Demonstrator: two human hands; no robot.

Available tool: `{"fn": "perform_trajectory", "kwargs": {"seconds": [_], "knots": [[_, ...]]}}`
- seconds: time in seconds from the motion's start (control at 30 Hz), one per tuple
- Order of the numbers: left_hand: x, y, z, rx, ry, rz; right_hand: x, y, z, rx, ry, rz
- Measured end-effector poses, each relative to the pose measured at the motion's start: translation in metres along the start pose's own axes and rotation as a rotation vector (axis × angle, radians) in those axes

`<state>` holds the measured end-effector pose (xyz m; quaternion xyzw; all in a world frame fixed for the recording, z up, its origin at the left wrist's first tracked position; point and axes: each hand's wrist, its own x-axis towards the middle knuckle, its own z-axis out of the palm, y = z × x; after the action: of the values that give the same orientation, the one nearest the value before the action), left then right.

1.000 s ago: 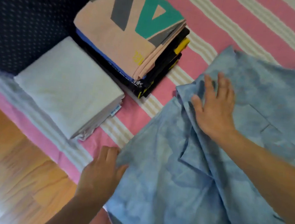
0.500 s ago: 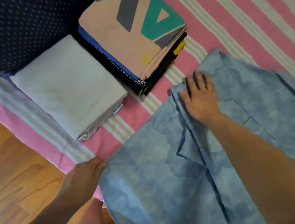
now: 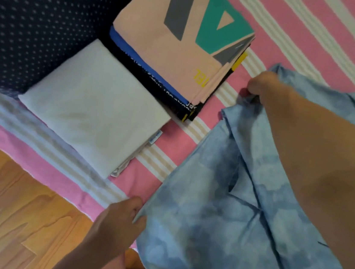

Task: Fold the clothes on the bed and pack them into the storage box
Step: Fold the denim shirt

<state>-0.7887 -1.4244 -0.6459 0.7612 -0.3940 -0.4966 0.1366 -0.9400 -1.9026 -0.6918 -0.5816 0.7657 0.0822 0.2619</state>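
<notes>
Folding is under way on a blue mottled shirt [image 3: 219, 206], which lies spread on the pink striped bed [image 3: 319, 28], at its near edge; the right hand [image 3: 260, 86] pinches the shirt's far left corner, fingers curled into the cloth; the left hand [image 3: 121, 219] pinches the near left edge by the bed's side; both grips look set to lift that side and lay it over the middle, a judgement only. Just left sit a folded white cloth [image 3: 90, 110] and a stack of folded printed clothes [image 3: 183, 45], both against a dark dotted fabric wall [image 3: 41, 17], possibly the storage box; wooden floor [image 3: 5, 214] shows below.
</notes>
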Motion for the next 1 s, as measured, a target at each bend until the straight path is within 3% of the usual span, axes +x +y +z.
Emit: {"fn": "perform_trajectory", "kwargs": {"seconds": [0.07,0.13,0.33,0.47,0.6,0.7,0.83,0.93,1.0], "knots": [[-0.013,0.014,0.006,-0.099,0.035,0.112,-0.022,0.010,-0.025,0.273,-0.093,0.054],[-0.027,0.026,0.010,-0.132,0.079,0.242,-0.042,0.034,-0.051,0.603,-0.074,0.085],[-0.074,0.101,0.070,0.124,-0.020,0.756,-0.072,0.187,-0.139,1.081,-0.244,0.068],[-0.082,0.133,0.161,0.331,-0.135,0.892,-0.090,0.267,-0.148,1.063,-0.214,0.214],[-0.067,0.132,0.243,0.633,-0.216,0.780,-0.068,0.320,-0.119,0.984,-0.159,0.269],[-0.064,0.131,0.259,0.731,-0.291,0.714,-0.055,0.328,-0.105,1.073,-0.164,0.223],[-0.061,0.147,0.235,0.731,-0.368,0.840,-0.042,0.328,-0.102,1.077,-0.108,0.222],[-0.025,0.187,0.211,0.663,-0.144,0.996,-0.031,0.330,-0.100,1.024,-0.081,0.218],[0.020,0.225,0.202,0.690,0.089,0.956,-0.030,0.329,-0.099,1.018,-0.047,0.202]]}}
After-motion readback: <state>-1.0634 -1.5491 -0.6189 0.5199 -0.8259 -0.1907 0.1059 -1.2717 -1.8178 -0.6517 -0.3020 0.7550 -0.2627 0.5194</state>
